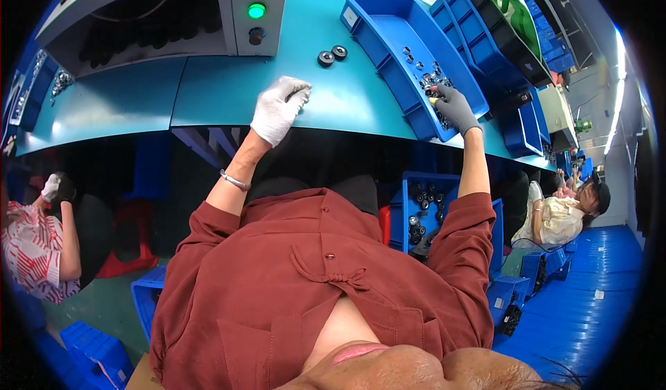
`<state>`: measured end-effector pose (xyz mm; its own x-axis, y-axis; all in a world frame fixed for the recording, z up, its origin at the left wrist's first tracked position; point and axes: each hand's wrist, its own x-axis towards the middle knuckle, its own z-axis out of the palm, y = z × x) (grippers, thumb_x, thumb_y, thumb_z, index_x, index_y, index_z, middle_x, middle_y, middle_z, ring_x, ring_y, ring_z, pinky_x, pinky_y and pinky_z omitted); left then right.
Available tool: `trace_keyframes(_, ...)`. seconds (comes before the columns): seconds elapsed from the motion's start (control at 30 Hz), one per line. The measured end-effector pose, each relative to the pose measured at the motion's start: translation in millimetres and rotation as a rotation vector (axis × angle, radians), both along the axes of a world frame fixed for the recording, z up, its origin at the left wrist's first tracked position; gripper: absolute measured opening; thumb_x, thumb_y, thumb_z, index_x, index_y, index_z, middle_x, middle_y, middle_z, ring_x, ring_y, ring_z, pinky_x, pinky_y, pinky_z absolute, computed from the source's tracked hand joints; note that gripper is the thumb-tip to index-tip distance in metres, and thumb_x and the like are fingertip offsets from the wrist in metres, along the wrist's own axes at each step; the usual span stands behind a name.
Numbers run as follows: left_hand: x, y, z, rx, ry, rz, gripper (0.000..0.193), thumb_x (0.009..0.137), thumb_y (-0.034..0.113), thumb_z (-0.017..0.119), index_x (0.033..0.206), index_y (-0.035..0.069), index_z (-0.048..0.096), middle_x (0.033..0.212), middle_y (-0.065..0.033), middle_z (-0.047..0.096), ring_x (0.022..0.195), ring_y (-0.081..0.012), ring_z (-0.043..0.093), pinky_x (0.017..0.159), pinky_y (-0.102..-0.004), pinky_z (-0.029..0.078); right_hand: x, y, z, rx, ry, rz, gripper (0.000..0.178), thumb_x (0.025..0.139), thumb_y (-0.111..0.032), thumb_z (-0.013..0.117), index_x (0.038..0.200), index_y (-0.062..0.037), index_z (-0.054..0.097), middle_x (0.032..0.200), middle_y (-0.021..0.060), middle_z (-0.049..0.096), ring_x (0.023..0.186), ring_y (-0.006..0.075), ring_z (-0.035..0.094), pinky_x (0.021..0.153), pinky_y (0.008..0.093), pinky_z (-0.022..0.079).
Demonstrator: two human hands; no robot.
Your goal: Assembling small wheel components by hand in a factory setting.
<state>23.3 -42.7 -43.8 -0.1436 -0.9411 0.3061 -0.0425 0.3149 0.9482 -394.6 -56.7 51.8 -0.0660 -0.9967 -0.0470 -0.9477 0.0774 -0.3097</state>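
My left hand [278,109], in a white glove, is over the front edge of the green table, its fingers curled together. Whatever those fingers may hold is hidden. Beyond it, two small black wheel-like round parts [332,55] with pale centres lie side by side on the tabletop. My right hand [454,108] wears a dark grey glove with coloured fingertips, one reddish and one yellow. It reaches into the near end of a long blue bin [390,62], its fingertips bent close together among small shiny metal parts [436,76]. What sits between them is too small to make out.
A grey machine housing [248,15] with red and green lights stands at the back left. More blue bins [472,32] are stacked at the right. Below the table, a blue crate [405,213] holds black round parts. Other people sit at both sides.
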Motion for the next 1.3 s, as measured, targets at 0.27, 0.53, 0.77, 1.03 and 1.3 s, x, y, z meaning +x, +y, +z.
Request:
trace_keyframes(0.27,0.8,2.7,2.3,-0.039,-0.034,-0.01,0.013,0.093,-0.001,0.066,0.106,-0.001,0.07,0.097,-0.0054,0.067,0.084,-0.0106,0.066,0.076,-0.0243,0.053,-11.4,-1.1,-9.3,-0.091,0.006,0.03,0.022,0.083,-0.01,0.067,0.103,-0.0009,0.069,0.092,0.0137,0.072,0.087,0.024,0.069,0.082,0.0329,0.051)
trace_keyframes(0.53,0.4,1.3,-2.0,-0.23,-0.086,0.034,0.014,0.089,0.004,0.069,0.102,-0.001,0.071,0.1,-0.0124,0.069,0.092,-0.0236,0.068,0.084,-0.0307,0.054,-7.7,-0.5,-8.8,-0.088,0.003,0.033,0.025,0.08,-0.012,0.062,0.102,-0.0017,0.069,0.092,0.0205,0.07,0.088,0.0324,0.068,0.08,0.0384,0.051)
trace_keyframes(0.77,0.2,1.2,-2.6,-0.208,-0.026,0.005,0.014,0.089,0.003,0.069,0.102,0.0,0.07,0.103,-0.0123,0.068,0.092,-0.0231,0.068,0.082,-0.0308,0.053,-3.2,-2.3,-4.4,-0.059,0.003,0.015,0.023,0.084,-0.013,0.068,0.103,-0.0004,0.068,0.095,0.0192,0.071,0.09,0.0315,0.069,0.082,0.0378,0.051)
trace_keyframes(1.03,5.8,5.8,6.0,-0.058,0.093,-0.097,0.014,0.088,0.002,0.068,0.102,0.001,0.071,0.101,-0.0109,0.068,0.088,-0.0215,0.066,0.08,-0.0302,0.053,7.5,3.0,-2.5,-0.09,0.025,-0.003,0.026,0.084,-0.01,0.065,0.107,0.0006,0.069,0.096,0.0191,0.073,0.091,0.0272,0.071,0.084,0.0361,0.052)
trace_keyframes(1.3,5.0,2.7,2.6,-0.078,0.035,-0.175,0.014,0.088,0.005,0.069,0.102,0.003,0.07,0.101,-0.0098,0.067,0.083,-0.0228,0.066,0.074,-0.0321,0.054,10.5,2.8,1.0,-0.051,-0.032,-0.083,0.02,0.085,-0.008,0.067,0.102,0.0006,0.07,0.085,0.0111,0.071,0.075,0.0163,0.063,0.073,0.0322,0.05)
